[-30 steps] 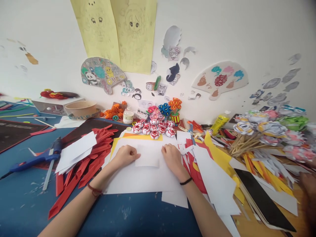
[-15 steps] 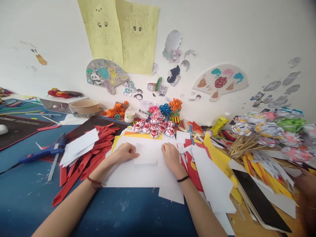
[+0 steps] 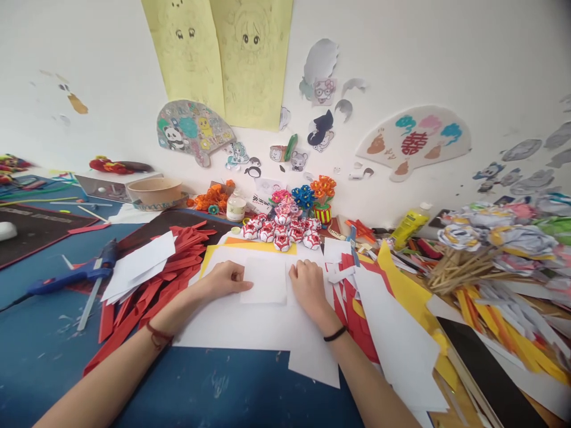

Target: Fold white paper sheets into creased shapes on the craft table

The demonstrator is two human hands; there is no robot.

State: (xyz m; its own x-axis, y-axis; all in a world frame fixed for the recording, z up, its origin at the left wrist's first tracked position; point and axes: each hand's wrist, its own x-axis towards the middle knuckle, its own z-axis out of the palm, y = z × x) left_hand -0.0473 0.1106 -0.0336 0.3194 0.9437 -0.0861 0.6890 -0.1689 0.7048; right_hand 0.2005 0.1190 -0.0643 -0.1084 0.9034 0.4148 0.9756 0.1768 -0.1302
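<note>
A small white paper piece [image 3: 265, 282] lies over a large white sheet [image 3: 232, 327] in the middle of the table. At its left edge, my left hand [image 3: 225, 277] is closed with thumb and fingers pinching the paper. My right hand [image 3: 307, 285] rests just beside its right edge with the fingers curled in. What those fingers hold, if anything, is hidden. Behind the sheet sits a cluster of red-and-white paper flowers [image 3: 282, 241]. Left of my left hand, several small white papers [image 3: 140, 258] lie on a pile of red folded paper strips [image 3: 182, 261].
A blue glue gun [image 3: 80, 274] lies at far left, near a round tan bowl [image 3: 154, 191]. To the right are white paper sheets [image 3: 397, 333], a black-screened phone [image 3: 482, 368], a yellow bottle [image 3: 410, 226] and paper flowers on sticks [image 3: 455, 267].
The view has shifted slightly, with the things at right sliding outward. The small paper shows more of its face between my hands. Both hands keep nearly the same pose.
</note>
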